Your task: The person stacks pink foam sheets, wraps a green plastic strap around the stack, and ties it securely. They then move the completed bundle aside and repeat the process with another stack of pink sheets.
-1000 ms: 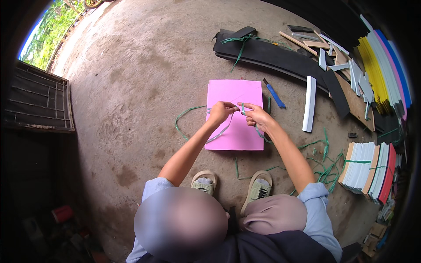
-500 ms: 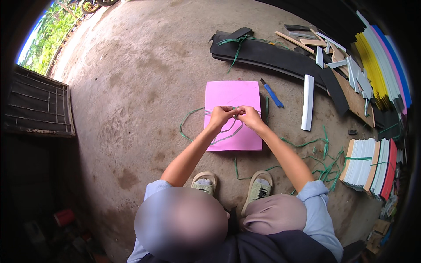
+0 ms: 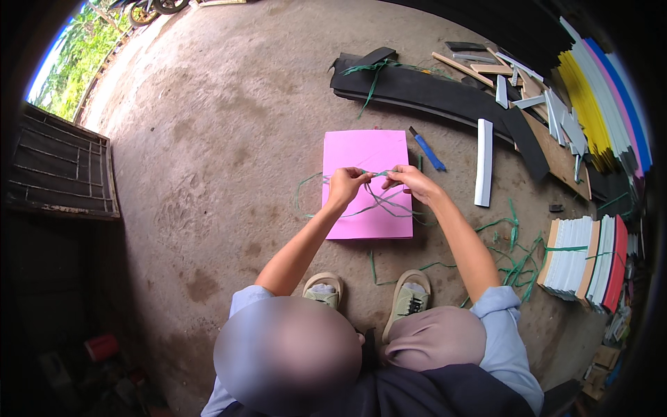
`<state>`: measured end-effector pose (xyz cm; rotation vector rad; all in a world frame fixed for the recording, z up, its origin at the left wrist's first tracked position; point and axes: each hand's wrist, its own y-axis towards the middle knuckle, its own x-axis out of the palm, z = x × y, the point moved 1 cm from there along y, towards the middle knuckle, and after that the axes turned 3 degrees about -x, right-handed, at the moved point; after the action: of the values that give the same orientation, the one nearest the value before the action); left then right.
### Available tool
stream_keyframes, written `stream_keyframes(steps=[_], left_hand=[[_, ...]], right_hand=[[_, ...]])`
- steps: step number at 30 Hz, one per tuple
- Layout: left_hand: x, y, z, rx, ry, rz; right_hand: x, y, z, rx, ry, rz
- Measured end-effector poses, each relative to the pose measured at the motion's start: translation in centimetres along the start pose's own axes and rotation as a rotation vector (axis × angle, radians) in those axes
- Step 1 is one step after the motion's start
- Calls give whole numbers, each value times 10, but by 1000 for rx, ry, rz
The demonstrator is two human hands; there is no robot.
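A stack of pink foam sheets (image 3: 365, 226) lies on the floor in front of my feet. Green plastic twine (image 3: 375, 174) runs across its upper middle, and its loops hang over the pink surface. My left hand (image 3: 347, 185) pinches the twine near the centre of the stack. A short stretch away, my right hand (image 3: 411, 182) holds the same twine between thumb and fingers. Between the two hands the strand is crossed or twisted; whether it forms a knot I cannot tell. Beside the stack's far right corner lies a blue-handled cutter knife (image 3: 427, 149).
A white strip (image 3: 484, 163) lies to the right, below long black foam pieces (image 3: 424, 87) and scattered offcuts (image 3: 528, 76). Loose green twine (image 3: 517, 267) trails near a tied bundle of boards (image 3: 580, 260). Coloured sheets (image 3: 587, 97) stand at the far right.
My hands have moved apart, the right one shifting to the right, drawing the twine out between them. The loop at the left has become smaller.
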<state>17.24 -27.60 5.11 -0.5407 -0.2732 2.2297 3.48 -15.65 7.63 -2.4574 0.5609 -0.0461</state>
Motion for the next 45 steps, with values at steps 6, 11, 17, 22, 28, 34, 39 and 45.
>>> stream_keyframes(steps=[6, 11, 17, 22, 28, 34, 39, 45], left_hand=[[8, -10, 19, -29, 40, 30], [7, -10, 21, -35, 16, 77], [12, -4, 15, -36, -71, 68], [3, -7, 15, -32, -45, 88], [13, -2, 19, -29, -106, 74], [13, 3, 8, -69, -226, 33], [13, -3, 11, -107, -264, 15], [11, 0, 4, -120, -326, -12]], right_hand=[[-106, -40, -21, -51, 145, -168], [-118, -68, -41, -114, 167, -131], [-121, -76, -48, -206, 363, -139], [-191, -103, -53, -63, -133, 30], [-309, -149, -22, -116, -884, 734], [-200, -94, -15, -266, -1186, 982], [-26, -34, -26, -967, -998, 328], [15, -10, -16, -1012, -1060, 276]])
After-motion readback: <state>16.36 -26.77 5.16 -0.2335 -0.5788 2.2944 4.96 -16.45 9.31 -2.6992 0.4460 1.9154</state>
